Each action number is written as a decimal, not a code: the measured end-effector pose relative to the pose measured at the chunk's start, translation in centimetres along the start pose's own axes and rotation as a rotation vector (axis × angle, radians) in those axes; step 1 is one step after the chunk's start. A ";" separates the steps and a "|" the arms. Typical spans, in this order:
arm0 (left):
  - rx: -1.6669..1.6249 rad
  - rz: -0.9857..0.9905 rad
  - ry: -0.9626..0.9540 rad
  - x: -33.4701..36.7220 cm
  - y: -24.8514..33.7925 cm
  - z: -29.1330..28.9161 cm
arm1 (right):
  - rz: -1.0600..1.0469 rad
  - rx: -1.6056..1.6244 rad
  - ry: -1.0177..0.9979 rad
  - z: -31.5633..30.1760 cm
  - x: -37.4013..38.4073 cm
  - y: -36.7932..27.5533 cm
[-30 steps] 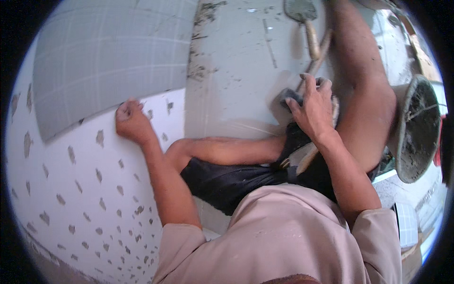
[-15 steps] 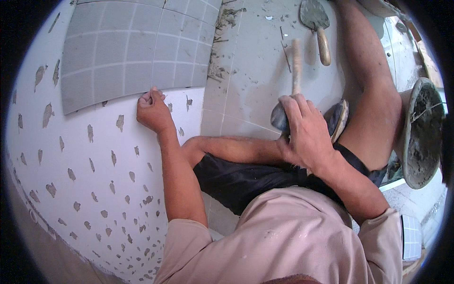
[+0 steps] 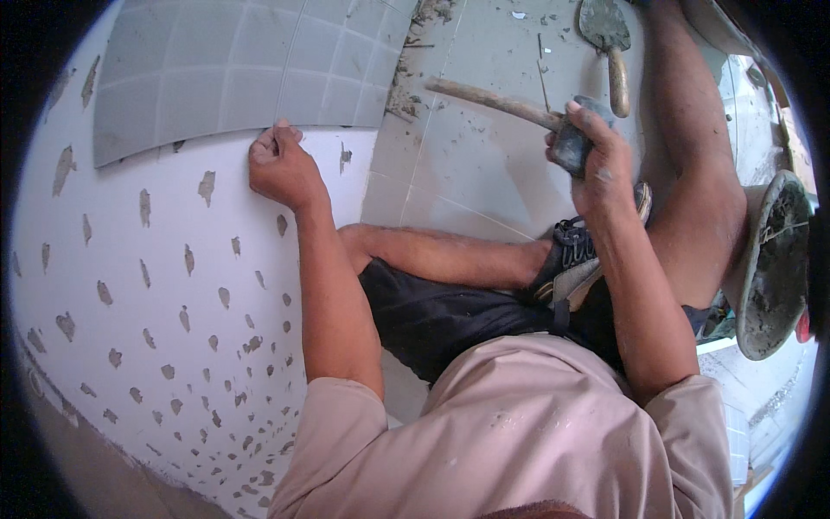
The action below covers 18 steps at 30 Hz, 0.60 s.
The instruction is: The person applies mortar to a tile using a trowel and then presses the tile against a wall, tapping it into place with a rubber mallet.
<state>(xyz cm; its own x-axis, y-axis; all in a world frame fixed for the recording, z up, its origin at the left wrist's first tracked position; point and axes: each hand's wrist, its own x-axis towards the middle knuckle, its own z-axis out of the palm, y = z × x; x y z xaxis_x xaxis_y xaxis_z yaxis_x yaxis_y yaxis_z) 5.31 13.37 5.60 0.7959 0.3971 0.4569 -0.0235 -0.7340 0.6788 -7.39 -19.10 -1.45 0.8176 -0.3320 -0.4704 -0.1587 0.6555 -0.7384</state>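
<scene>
My left hand [image 3: 284,166] is closed in a pinch at the lower edge of the grey grid-patterned tiles [image 3: 194,91], right by the joint between two of them. Whatever its fingertips grip is too small to make out. In my right hand [image 3: 603,164] is a mallet [image 3: 572,145], gripped by its dark head. Its wooden handle points left across the floor, away from my palm. The tiles lie against the white wall [image 3: 121,251], which is covered in chipped grey marks. A gap shows behind part of their lower edge.
A trowel [image 3: 617,82] with a wooden handle lies on the floor beyond the mallet. At the right, beside my knee, stands a bucket [image 3: 749,268] with grey mortar inside. Mortar crumbs and thin sticks [image 3: 543,69] litter the floor. My legs are bent in front, one shoe [image 3: 575,255] between them.
My right hand has lifted and turned the mallet, so its handle swings from pointing away to pointing left. My left hand stays at the tile joint. The whole view has shifted slightly.
</scene>
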 end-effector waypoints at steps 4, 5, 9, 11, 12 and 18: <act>0.037 0.023 0.051 -0.1 -0.4 0.3 | 0.210 0.221 0.075 1.7 1.5 3.5; 0.034 0.006 0.057 -0.2 -0.6 0.4 | 0.228 0.255 0.080 1.8 1.9 4.5; 0.084 0.052 0.133 -0.3 -0.9 0.9 | 0.257 0.282 0.072 3.4 2.4 6.0; 0.052 0.050 0.158 -0.2 -1.3 1.1 | 0.262 0.287 0.067 3.8 2.8 6.6; 0.082 0.085 0.163 -0.1 -1.6 1.0 | 0.268 0.297 0.053 3.9 2.7 6.8; 0.085 0.142 0.181 -0.3 -2.2 1.3 | 0.279 0.269 0.023 4.4 2.8 7.8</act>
<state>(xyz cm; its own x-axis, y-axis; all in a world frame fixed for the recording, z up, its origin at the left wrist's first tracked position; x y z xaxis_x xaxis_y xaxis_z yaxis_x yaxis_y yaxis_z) 5.91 14.16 3.23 0.6671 0.3733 0.6447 -0.0702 -0.8300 0.5533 -3.91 -11.90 -6.38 0.7502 -0.1291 -0.6484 -0.2200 0.8761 -0.4290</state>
